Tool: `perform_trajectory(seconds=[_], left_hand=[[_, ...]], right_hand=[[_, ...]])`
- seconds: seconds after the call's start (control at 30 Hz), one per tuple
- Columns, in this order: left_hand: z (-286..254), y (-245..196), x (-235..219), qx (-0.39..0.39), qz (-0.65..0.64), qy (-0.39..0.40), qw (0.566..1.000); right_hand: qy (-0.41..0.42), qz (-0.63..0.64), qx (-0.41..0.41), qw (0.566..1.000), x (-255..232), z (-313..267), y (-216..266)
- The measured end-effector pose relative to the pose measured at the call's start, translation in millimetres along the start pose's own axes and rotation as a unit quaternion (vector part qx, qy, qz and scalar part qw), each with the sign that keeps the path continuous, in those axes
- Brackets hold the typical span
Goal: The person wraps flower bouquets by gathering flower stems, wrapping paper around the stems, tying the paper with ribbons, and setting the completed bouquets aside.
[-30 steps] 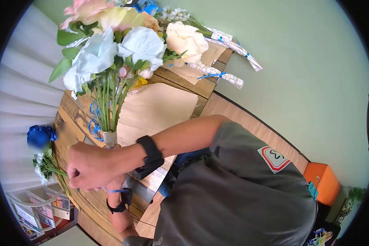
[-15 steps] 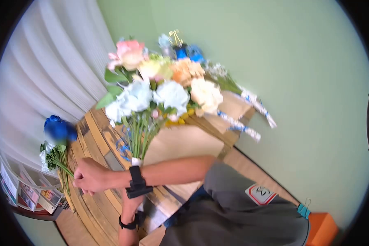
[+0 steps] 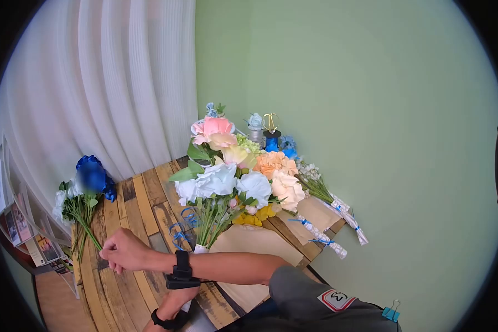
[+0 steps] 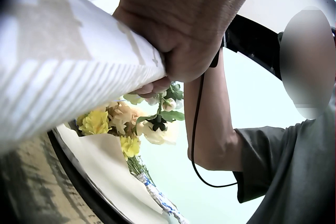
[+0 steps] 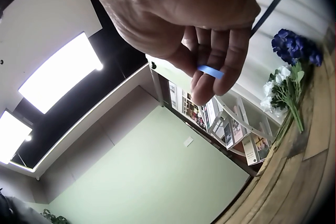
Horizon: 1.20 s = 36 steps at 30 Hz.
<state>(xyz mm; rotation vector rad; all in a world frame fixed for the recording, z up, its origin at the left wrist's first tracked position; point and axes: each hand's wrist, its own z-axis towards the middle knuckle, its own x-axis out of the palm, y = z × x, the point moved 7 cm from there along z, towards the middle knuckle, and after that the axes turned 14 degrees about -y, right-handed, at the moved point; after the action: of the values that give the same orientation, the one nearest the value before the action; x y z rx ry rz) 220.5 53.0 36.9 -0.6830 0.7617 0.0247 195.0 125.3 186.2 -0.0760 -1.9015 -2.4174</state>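
Note:
My left hand (image 3: 178, 299) grips the wrapped stems of a bouquet below my right forearm. In the left wrist view its fingers curl round the white patterned paper wrap (image 4: 100, 50). Pink, pale blue, peach and cream flowers (image 3: 254, 188) top the bouquet, and a white band (image 3: 201, 249) circles its green stems. Across the front of the bouquet reaches my right arm, and my right hand (image 3: 123, 250) is out to the left with curled fingers. Between those fingers a blue ribbon (image 5: 211, 71) is pinched, as the right wrist view shows.
Blue and white flowers (image 3: 91, 177) lie at the table's left edge, near a magazine rack (image 3: 25, 221). Brown wrapping paper (image 3: 249, 243) lies under the bouquet. Slim wrapped bunches (image 3: 321, 237) with blue ties are at the right edge. A ribbon spool (image 3: 271, 142) stands behind.
The head view has tilted up and levelled, so the bouquet and hands appear lower. My left hand still grips the wrapped stems, and my right hand stays out to the left, fingers curled.

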Motion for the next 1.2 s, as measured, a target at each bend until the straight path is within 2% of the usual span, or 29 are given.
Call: perform_trajectory(seconds=[0.1, 0.2, 0.27, 0.37, 0.5, 0.57, 0.6, 0.63, 0.67, 0.7, 0.73, 0.77, 0.8, 0.83, 0.87, 0.9, 0.97, 1.0, 1.07, 1.1, 1.17, 1.2], left_hand=[[1.1, 0.0, 1.1, -0.004, 0.017, 0.001, 1.000], [2.6, -1.6, -0.8, -0.007, -0.033, -0.008, 0.999], [0.7, 10.7, 3.9, -0.070, -0.130, -0.004, 0.989], [6.9, 1.9, -0.6, -0.080, -0.182, -0.013, 0.980], [10.3, -9.7, -9.7, -0.087, -0.192, -0.032, 0.977], [12.4, -12.5, -17.7, -0.050, -0.169, -0.046, 0.983], [12.6, -12.8, -18.7, -0.055, -0.175, -0.043, 0.982], [10.3, -7.0, -14.0, -0.033, -0.140, -0.030, 0.989], [4.8, 8.8, -2.7, -0.038, -0.142, -0.052, 0.988], [12.1, -9.9, -18.3, -0.027, -0.141, -0.049, 0.988], [13.6, -4.9, -13.3, -0.025, -0.187, -0.030, 0.982], [17.3, -12.6, -20.5, -0.053, -0.195, -0.002, 0.979], [18.4, -15.3, -27.0, -0.061, -0.184, -0.014, 0.981], [26.9, -35.0, -52.3, -0.012, -0.208, -0.133, 0.969], [24.1, -25.4, -39.4, -0.054, -0.220, -0.024, 0.974], [29.6, -30.7, -47.1, -0.013, -0.242, -0.065, 0.968], [23.2, -16.4, -34.0, -0.037, -0.205, -0.014, 0.978], [21.6, -18.6, -34.8, -0.048, -0.205, -0.019, 0.977], [27.5, -28.7, -49.2, -0.050, -0.224, -0.107, 0.967], [26.0, -26.2, -46.0, -0.051, -0.224, -0.113, 0.967], [24.8, -29.4, -47.8, 0.018, -0.244, -0.143, 0.959], [25.2, -32.9, -55.4, -0.086, -0.204, -0.071, 0.973]], right_hand=[[0.006, 0.007, 0.012, 1.000, 9.3, 10.2, -4.4], [-0.013, 0.019, -0.016, 1.000, 13.0, 19.7, -1.5], [0.009, -0.025, -0.011, 1.000, 16.2, 28.3, -3.3], [0.009, -0.020, -0.006, 1.000, 18.2, 34.7, -4.2], [0.018, -0.037, 0.007, 0.999, 19.6, 34.4, -3.8], [0.006, -0.039, 0.012, 0.999, 20.0, 41.1, -7.5], [0.026, -0.039, 0.026, 0.999, 20.9, 47.8, -17.6], [0.030, -0.019, 0.009, 0.999, 18.2, 53.1, -26.7], [0.037, 0.006, -0.003, 0.999, 19.2, 55.1, -29.1], [0.050, 0.004, 0.006, 0.999, 18.1, 54.6, -23.2], [0.061, 0.025, -0.037, 0.997, 16.0, 66.0, -36.6], [0.034, -0.032, -0.032, 0.998, 10.6, 63.6, -26.3], [0.032, -0.064, -0.031, 0.997, 4.7, 57.1, -9.4], [0.053, -0.104, -0.018, 0.993, 2.1, 52.6, -1.3], [0.036, -0.085, -0.027, 0.995, -3.4, 44.1, 5.4], [0.018, -0.071, -0.050, 0.996, -8.1, 40.4, 19.7], [0.026, -0.046, -0.025, 0.998, -16.2, 7.8, 50.3], [0.032, -0.055, -0.020, 0.998, -20.9, -11.4, 62.0], [0.040, -0.121, -0.017, 0.992, -39.8, -53.0, 78.8], [0.043, -0.173, -0.015, 0.984, -53.2, -74.7, 82.7], [0.145, -0.249, -0.015, 0.957, -84.7, -114.9, 80.2], [0.129, -0.232, 0.027, 0.964, -101.8, -134.4, 72.8]])
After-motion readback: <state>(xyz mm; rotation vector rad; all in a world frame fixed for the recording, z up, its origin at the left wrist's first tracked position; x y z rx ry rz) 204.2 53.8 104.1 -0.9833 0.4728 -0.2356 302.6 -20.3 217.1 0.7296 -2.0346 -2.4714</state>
